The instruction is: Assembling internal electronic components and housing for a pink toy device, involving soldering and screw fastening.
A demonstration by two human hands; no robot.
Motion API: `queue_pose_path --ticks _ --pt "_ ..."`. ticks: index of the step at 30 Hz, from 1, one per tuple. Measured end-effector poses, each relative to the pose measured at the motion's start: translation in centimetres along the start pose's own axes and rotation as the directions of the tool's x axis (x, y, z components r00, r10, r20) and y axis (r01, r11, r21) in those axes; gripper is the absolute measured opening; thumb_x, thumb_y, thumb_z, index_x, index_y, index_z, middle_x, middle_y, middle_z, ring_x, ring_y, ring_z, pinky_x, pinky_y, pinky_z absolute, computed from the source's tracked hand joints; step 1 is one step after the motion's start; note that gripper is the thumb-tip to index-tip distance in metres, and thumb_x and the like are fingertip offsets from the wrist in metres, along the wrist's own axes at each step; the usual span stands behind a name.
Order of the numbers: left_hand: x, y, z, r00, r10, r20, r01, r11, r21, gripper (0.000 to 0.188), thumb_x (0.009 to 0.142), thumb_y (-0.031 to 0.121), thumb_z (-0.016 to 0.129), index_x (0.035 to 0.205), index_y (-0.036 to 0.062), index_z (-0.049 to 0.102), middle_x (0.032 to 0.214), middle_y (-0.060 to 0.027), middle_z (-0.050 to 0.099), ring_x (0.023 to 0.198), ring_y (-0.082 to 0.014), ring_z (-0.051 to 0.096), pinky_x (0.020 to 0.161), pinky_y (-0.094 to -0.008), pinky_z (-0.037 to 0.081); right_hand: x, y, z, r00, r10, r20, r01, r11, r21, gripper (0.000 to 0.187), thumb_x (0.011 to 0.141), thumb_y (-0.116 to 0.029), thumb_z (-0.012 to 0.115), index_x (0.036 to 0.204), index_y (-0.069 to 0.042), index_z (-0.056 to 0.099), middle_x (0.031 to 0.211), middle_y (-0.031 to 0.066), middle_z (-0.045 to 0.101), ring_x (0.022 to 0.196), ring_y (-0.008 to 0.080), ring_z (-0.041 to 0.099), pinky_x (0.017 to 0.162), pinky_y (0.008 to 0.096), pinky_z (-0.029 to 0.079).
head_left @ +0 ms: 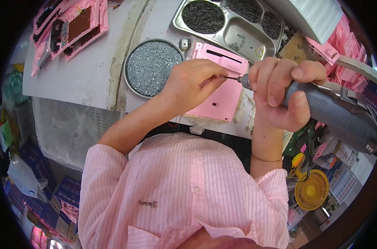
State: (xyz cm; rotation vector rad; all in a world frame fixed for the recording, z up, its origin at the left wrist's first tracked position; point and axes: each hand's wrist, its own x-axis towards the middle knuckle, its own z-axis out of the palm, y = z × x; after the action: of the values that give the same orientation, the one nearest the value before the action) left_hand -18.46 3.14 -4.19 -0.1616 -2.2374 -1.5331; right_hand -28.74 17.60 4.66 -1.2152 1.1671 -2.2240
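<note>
My right hand (275, 89) is wrapped round a grey electric screwdriver (331, 110), which lies nearly level with its thin bit (234, 78) pointing left. At the bit's tip, my left hand (192, 83) pinches with thumb and forefinger; whatever is between them is too small to make out. Below both hands, a flat pink plastic panel (215, 108) with a long dark slot near its far end rests on the table. Left of the panel, a round metal dish (126, 79) is filled with small silvery screws (153, 66), close to my left wrist.
A compartmented steel tray (232, 43) with dark small screws stands at the back. Pink housings with parts (78, 31) lie at the far left. A white corrugated bin (309, 18) and more pink pieces (348, 54) crowd the right. A yellow fan (312, 189) stands lower right.
</note>
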Motion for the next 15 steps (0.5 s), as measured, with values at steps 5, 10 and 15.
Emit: queue_pose_path --ticks 5,10,15 --pt "-0.9 -1.0 -1.3 0.996 0.072 -0.054 -0.064 0.987 0.149 0.018 0.08 0.005 0.078 0.097 0.0054 0.073 0.089 -0.0111 0.072 0.076 -0.0283 0.069 0.067 -0.034 0.054 0.7 1.8 1.4 1.0 -0.02 -0.004 0.02 0.999 0.043 0.03 0.096 -0.018 0.064 0.117 -0.005 0.045 0.062 0.005 0.05 0.051 0.0146 0.044 0.049 0.031 0.04" --pt "-0.4 -1.0 -5.2 0.989 0.059 -0.134 -0.001 0.918 0.398 0.025 0.074 0.013 0.083 0.096 0.0072 0.072 0.098 -0.0101 0.067 0.089 -0.0285 0.064 0.076 -0.0399 0.049 1.9 4.7 1.2 0.999 -0.033 -0.034 0.03 0.995 -0.092 0.027 0.097 -0.02 0.054 0.121 -0.008 0.051 0.065 0.0022 0.046 0.055 0.0151 0.042 0.058 0.0361 0.041" --pt "-2.8 -1.8 -8.7 0.982 -0.185 0.035 0.107 0.702 0.704 0.015 0.078 0.021 0.08 0.09 0.0139 0.073 0.094 -0.0022 0.062 0.097 -0.0222 0.058 0.089 -0.0427 0.04 2.7 8.8 -0.7 0.995 0.023 -0.097 -0.027 0.999 -0.045 0.017 0.094 -0.009 0.053 0.111 -0.007 0.05 0.066 0.0055 0.047 0.055 0.0155 0.043 0.055 0.0352 0.042"
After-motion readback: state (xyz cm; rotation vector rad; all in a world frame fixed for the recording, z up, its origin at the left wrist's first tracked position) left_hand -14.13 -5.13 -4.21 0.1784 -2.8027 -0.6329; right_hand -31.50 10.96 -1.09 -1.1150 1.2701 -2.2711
